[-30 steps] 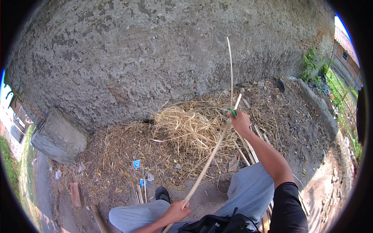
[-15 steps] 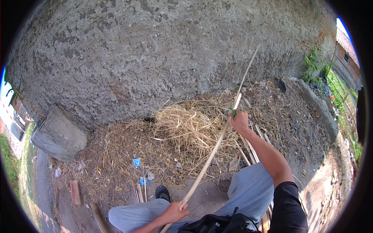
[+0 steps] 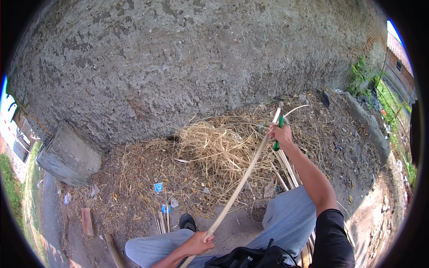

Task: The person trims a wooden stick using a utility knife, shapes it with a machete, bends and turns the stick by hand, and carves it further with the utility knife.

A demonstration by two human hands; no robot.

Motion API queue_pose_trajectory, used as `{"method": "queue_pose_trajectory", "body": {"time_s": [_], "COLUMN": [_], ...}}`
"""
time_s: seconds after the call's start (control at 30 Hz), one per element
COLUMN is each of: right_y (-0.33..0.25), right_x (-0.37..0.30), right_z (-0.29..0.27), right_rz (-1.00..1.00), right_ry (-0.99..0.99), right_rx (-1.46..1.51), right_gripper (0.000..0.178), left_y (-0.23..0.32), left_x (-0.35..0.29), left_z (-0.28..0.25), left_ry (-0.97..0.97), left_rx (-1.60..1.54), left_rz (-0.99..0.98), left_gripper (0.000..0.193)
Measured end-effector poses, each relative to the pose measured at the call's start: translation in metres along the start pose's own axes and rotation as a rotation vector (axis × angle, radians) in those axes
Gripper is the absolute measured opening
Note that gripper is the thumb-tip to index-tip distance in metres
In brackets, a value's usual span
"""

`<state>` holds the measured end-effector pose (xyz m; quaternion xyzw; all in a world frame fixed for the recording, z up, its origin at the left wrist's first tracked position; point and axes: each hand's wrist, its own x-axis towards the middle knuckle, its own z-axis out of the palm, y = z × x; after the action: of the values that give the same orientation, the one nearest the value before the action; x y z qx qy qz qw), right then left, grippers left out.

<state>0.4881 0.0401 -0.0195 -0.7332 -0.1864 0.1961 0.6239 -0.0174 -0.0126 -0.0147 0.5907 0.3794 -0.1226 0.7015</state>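
A long pale bamboo strip [image 3: 237, 188] runs slantwise from my lap up toward the wall. My left hand [image 3: 199, 243] is closed round its lower part, over my left knee. Near the strip's upper end my right hand [image 3: 281, 135] is closed round a green-handled knife [image 3: 276, 145], with the fingers against the strip. The knife's blade is hard to make out. A thin curved sliver [image 3: 296, 107] sticks out to the right beside the strip's upper end. Below the far part of the strip lies a heap of pale shavings [image 3: 219, 145].
A rough grey wall [image 3: 178, 62] stands ahead. A concrete block [image 3: 70, 154] is at the left, a brick piece [image 3: 87, 221] nearer. Several bamboo strips [image 3: 287, 167] lie by my right knee, and others [image 3: 161, 222] near my left shoe [image 3: 187, 221].
The green knife handle has turned more upright in my right hand, which has shifted slightly right. The long thin tip reaching up the wall is gone from there; a short curved sliver shows instead.
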Motion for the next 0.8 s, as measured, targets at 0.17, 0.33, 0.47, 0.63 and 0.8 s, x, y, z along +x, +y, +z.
{"method": "queue_pose_trajectory", "body": {"time_s": [0.17, 0.33, 0.47, 0.63, 0.8], "right_y": [0.003, -0.005, -0.006, -0.042, -0.04], "right_x": [0.027, 0.046, 0.06, 0.015, 0.034], "right_z": [-0.02, -0.038, -0.055, -0.054, -0.09], "right_rz": [0.262, 0.436, 0.409, 0.096, -0.226], "right_ry": [-0.106, -0.224, -0.172, 0.015, 0.413], "right_rx": [0.378, 0.739, 0.902, 0.283, -0.214], "right_gripper": [0.018, 0.02, 0.019, 0.02, 0.031], "left_y": [0.007, 0.002, 0.005, 0.009, -0.021], "left_x": [-0.006, -0.01, -0.01, -0.04, -0.072], "left_z": [-0.005, -0.01, -0.009, 0.005, 0.001], "left_ry": [-0.13, -0.298, -0.278, -0.048, 0.377], "left_rx": [-0.162, -0.36, -0.381, -0.063, 0.429], "left_rz": [-0.058, -0.085, -0.099, -0.04, 0.065], "left_gripper": [0.027, 0.026, 0.025, 0.022, 0.025]}}
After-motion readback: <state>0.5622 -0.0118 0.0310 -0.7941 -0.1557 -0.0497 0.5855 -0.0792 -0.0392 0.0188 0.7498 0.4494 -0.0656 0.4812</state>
